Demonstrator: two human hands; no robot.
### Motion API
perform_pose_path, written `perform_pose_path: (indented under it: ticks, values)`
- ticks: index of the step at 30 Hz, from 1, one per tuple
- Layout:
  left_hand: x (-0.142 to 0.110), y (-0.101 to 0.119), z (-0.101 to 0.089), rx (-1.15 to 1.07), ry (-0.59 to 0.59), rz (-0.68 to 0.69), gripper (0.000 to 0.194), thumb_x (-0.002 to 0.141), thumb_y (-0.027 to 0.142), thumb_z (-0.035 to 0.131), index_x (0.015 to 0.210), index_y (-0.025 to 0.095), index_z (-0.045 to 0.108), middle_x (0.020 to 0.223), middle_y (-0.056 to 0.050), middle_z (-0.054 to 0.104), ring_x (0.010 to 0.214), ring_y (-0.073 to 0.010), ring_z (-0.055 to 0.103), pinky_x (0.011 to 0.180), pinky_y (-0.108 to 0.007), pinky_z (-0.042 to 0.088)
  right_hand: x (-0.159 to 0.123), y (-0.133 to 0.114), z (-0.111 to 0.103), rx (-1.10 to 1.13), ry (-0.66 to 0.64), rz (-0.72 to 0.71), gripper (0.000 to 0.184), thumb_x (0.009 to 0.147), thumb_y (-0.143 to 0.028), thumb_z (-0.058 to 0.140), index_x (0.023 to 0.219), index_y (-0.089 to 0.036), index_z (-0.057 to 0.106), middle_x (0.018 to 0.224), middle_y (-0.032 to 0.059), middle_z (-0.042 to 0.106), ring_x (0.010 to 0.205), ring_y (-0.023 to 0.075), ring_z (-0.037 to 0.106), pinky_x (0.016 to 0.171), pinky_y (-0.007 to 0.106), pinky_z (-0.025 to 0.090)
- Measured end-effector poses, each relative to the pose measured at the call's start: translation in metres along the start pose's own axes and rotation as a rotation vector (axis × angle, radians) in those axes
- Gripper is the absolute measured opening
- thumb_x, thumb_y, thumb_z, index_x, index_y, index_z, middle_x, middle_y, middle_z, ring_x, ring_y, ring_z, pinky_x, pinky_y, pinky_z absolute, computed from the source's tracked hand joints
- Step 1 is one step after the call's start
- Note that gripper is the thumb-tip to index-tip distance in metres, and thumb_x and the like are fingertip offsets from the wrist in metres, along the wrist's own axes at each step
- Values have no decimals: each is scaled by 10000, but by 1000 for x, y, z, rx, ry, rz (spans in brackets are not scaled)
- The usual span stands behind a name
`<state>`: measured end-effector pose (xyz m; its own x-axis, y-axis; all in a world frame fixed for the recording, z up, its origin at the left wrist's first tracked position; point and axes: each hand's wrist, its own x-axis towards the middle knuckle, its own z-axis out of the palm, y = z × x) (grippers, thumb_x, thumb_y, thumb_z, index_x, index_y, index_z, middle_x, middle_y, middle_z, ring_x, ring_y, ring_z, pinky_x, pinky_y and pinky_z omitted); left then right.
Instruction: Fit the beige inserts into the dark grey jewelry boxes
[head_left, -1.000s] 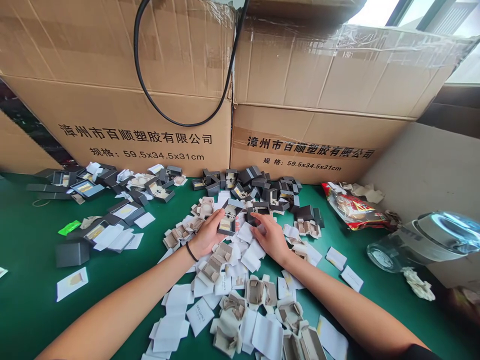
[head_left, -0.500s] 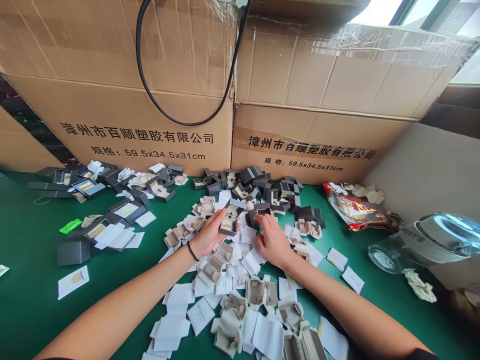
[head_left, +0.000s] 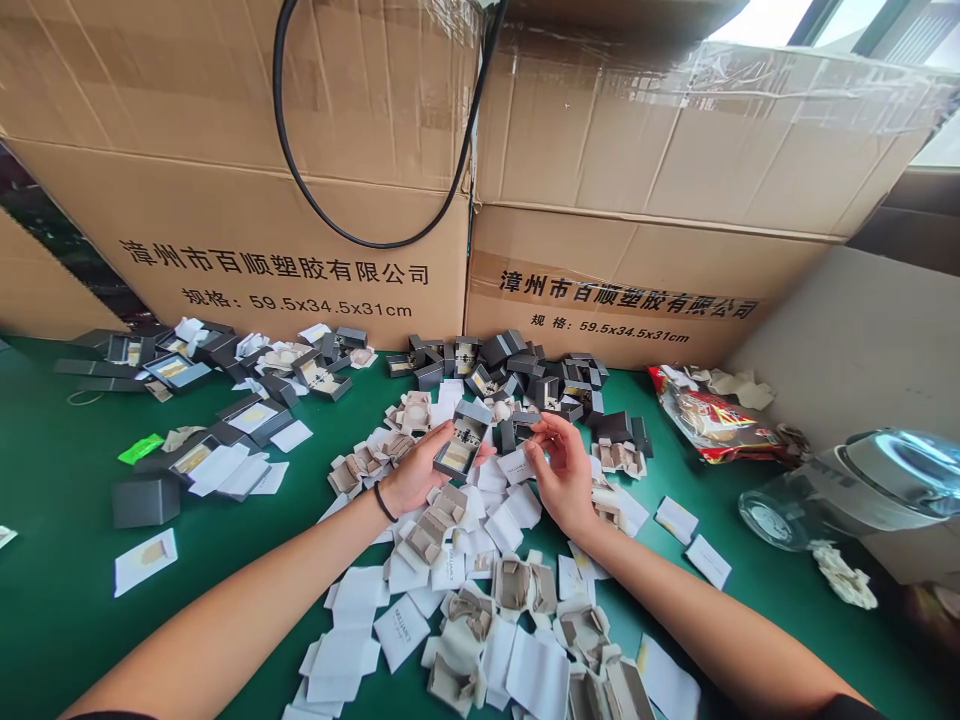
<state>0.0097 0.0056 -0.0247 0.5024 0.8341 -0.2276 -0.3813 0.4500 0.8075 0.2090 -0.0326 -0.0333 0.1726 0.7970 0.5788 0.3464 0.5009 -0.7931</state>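
My left hand [head_left: 416, 470] is closed around a small dark grey jewelry box [head_left: 459, 452], held open and tilted, with a cream insert inside. To its right, my right hand [head_left: 564, 470] has thumb and fingers curled together. The thumb is at the edge of a white printed card [head_left: 515, 466], and the fingertips are beside another open dark box [head_left: 516, 430]. Whether those fingers grip the card, the box edge or something small is hidden. Loose white cards [head_left: 504, 525] and folded grey-beige card inserts [head_left: 427, 535] lie beneath and in front of both hands.
Dark boxes [head_left: 504, 350] are piled at the back, with another group of boxes [head_left: 180, 370] to the left. Large cartons [head_left: 300, 240] stand behind, under a hanging black cable [head_left: 375, 245]. At right lie a red snack packet [head_left: 709, 420] and a clear bottle [head_left: 847, 490].
My right hand has drawn back rightward from the second dark box, its fingers curling in. A white printed card now shows by its thumb. My left hand keeps its box nearly in place.
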Motion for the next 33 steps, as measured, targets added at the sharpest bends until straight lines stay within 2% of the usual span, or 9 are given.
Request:
perform_pose_path:
  ticks: [4, 6, 9, 12, 15, 20, 23, 30, 33]
  values:
    - [1, -2, -4, -18, 42, -9, 435, 731, 450, 622, 1046, 151, 607, 870, -74, 703, 772, -207, 657, 664, -283, 496, -1, -2, -1, -76, 0, -197, 236, 850, -203, 498, 1080, -248, 532, 988, 70, 564, 900, 185, 559, 776, 359, 495]
    - [2, -2, -4, -27, 30, -11, 428, 717, 438, 641, 1032, 150, 608, 829, -58, 700, 724, -194, 652, 650, -278, 488, -3, -4, 0, -88, -26, -238, 269, 851, -186, 492, 1106, -259, 532, 961, 62, 565, 895, 184, 557, 763, 355, 497]
    - [1, -1, -2, -30, 5, 22, 344, 715, 389, 656, 963, 154, 622, 778, -33, 691, 672, -165, 639, 654, -262, 479, -9, -8, 7, -9, -96, -147, 345, 860, -191, 484, 1194, -277, 493, 895, 47, 538, 829, 164, 556, 711, 319, 511]
    - [-1, 0, 1, -7, -38, 61, 300, 705, 363, 670, 915, 152, 632, 770, -30, 683, 662, -148, 630, 640, -240, 466, -14, -10, 15, 74, -156, -63, 341, 867, -197, 477, 1195, -283, 503, 848, 28, 514, 793, 152, 561, 733, 320, 509]
    - [-3, -1, 2, 26, -92, 37, 359, 688, 405, 679, 932, 145, 639, 804, -47, 682, 662, -147, 624, 625, -234, 459, -13, -9, 18, 35, -128, 0, 289, 866, -216, 482, 1143, -257, 549, 815, 23, 519, 758, 149, 542, 725, 317, 488]
    - [-3, -4, 2, 78, 27, -11, 456, 668, 369, 709, 1057, 154, 610, 911, -55, 673, 748, -151, 621, 634, -220, 446, -13, -6, 18, 101, -79, 107, 206, 850, -262, 517, 1043, -224, 578, 819, 25, 512, 730, 138, 533, 636, 264, 470]
    - [-3, -3, 4, 97, 37, 15, 452, 678, 369, 700, 1066, 156, 607, 931, -53, 667, 789, -155, 613, 669, -221, 449, -15, -4, 21, 161, -89, 142, 165, 838, -278, 538, 988, -221, 574, 797, 14, 503, 713, 133, 549, 629, 257, 470]
    - [-5, 1, 7, 131, -4, 47, 411, 713, 390, 659, 1052, 167, 601, 886, -36, 659, 704, -129, 591, 617, -214, 433, -14, -8, 21, 305, -243, 305, 307, 834, -347, 538, 1110, -222, 489, 840, 18, 519, 653, 116, 536, 507, 210, 419]
    - [-6, 2, 9, 120, 28, 31, 428, 697, 391, 669, 1051, 164, 592, 903, -41, 654, 740, -150, 597, 615, -225, 434, -15, -7, 21, 273, -332, 395, 230, 834, -384, 532, 955, -190, 561, 678, -14, 523, 544, 92, 454, 488, 203, 367]
